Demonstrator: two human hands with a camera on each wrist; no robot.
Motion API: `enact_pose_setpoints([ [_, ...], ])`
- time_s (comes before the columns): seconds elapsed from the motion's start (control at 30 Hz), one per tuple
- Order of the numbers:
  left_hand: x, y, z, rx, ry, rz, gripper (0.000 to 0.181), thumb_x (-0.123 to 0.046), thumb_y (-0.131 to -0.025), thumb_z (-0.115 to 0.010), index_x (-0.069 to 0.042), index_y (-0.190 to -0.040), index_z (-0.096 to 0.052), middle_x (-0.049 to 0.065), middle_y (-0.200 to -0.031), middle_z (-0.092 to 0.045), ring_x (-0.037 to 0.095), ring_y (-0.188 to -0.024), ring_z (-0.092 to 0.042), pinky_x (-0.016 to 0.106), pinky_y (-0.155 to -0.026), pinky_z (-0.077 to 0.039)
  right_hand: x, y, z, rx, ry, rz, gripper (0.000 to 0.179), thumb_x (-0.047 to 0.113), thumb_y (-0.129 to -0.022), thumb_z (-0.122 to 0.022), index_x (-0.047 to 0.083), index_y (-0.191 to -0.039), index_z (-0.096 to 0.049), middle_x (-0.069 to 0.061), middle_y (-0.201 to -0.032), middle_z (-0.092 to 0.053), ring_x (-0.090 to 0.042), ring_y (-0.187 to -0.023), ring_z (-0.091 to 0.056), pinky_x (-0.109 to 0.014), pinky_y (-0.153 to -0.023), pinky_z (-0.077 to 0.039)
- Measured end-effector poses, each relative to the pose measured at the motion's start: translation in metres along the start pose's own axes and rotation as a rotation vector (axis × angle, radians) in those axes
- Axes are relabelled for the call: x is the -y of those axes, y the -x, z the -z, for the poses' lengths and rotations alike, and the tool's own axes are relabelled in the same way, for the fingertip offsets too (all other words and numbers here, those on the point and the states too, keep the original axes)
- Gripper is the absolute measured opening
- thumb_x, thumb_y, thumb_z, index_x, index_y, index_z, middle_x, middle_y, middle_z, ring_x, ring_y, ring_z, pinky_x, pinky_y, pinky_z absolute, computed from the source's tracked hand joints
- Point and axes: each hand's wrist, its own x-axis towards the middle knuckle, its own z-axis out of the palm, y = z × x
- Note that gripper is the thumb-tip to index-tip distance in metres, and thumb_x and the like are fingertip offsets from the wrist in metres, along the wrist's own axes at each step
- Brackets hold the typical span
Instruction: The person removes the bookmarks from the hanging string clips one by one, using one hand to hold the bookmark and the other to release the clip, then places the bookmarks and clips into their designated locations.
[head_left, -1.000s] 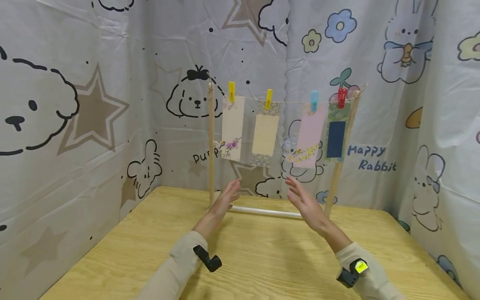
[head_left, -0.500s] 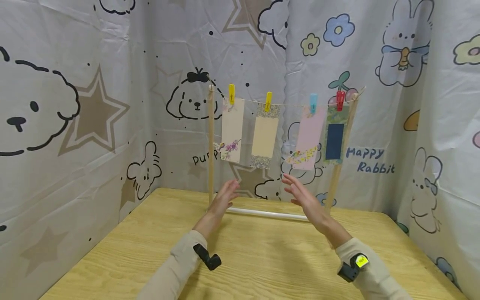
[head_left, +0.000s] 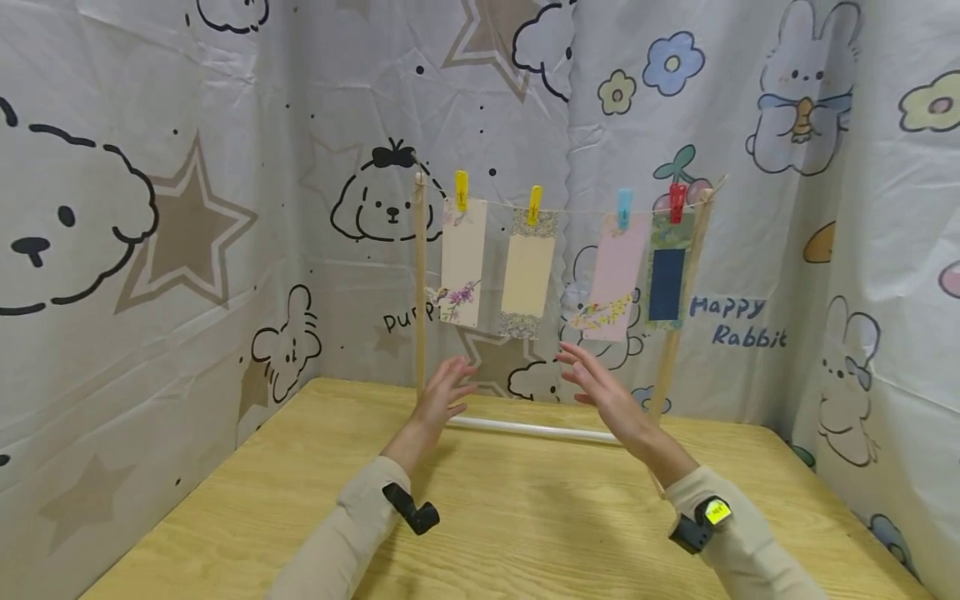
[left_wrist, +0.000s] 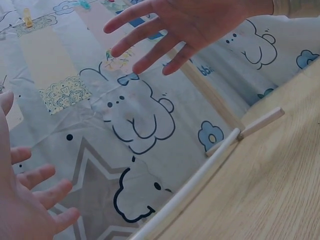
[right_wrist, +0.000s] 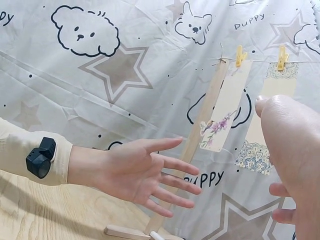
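My left hand (head_left: 438,396) is held out with spread fingers, in front of the stand's left wooden post (head_left: 420,283), holding nothing. My right hand (head_left: 606,398) faces it, fingers extended, below the hanging cards. From a string (head_left: 573,210) hang a cream flowered card (head_left: 462,258), a lace-edged card (head_left: 528,271), a pink card (head_left: 618,271) and a green card with a dark blue panel (head_left: 667,283). Yellow clothespins (head_left: 461,192) grip the first two, a blue clothespin (head_left: 624,208) the pink one, a red clothespin (head_left: 677,204) the green one. Neither hand touches a card.
A white rod (head_left: 536,430) joins the posts low down, near the wooden tabletop (head_left: 487,517). The right post (head_left: 667,375) leans outward. Behind and at the sides hangs a printed curtain (head_left: 337,350). Each wrist carries a small black camera (head_left: 412,508).
The left hand's fingers have spread further apart. My right hand has shifted slightly left and up. The cards and clothespins stay on the string while the head view tilts a little.
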Motion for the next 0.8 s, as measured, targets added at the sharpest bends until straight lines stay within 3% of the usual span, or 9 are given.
enact_pose_setpoints([
  [0.3, -0.005, 0.0, 0.002, 0.014, -0.007, -0.009, 0.072, -0.057, -0.108, -0.041, -0.009, -0.16, -0.028, 0.02, -0.159, -0.038, 0.042, -0.142, -0.04, 0.063, -0.115, -0.027, 0.003, -0.007, 0.008, 0.0, -0.02, -0.011, 0.057, 0.041, -0.114, -0.03, 0.015, -0.165, -0.023, -0.02, -0.162, -0.031, -0.046, -0.146, -0.033, -0.068, -0.112, -0.027],
  [0.8, -0.007, -0.005, 0.006, -0.038, 0.033, -0.004, 0.072, -0.055, -0.108, -0.042, -0.007, -0.16, -0.028, 0.023, -0.156, -0.039, 0.042, -0.141, -0.042, 0.064, -0.114, -0.028, 0.011, -0.02, 0.015, -0.008, -0.055, 0.013, 0.059, 0.043, -0.114, -0.032, 0.013, -0.164, -0.025, -0.021, -0.16, -0.034, -0.046, -0.142, -0.038, -0.069, -0.11, -0.03],
])
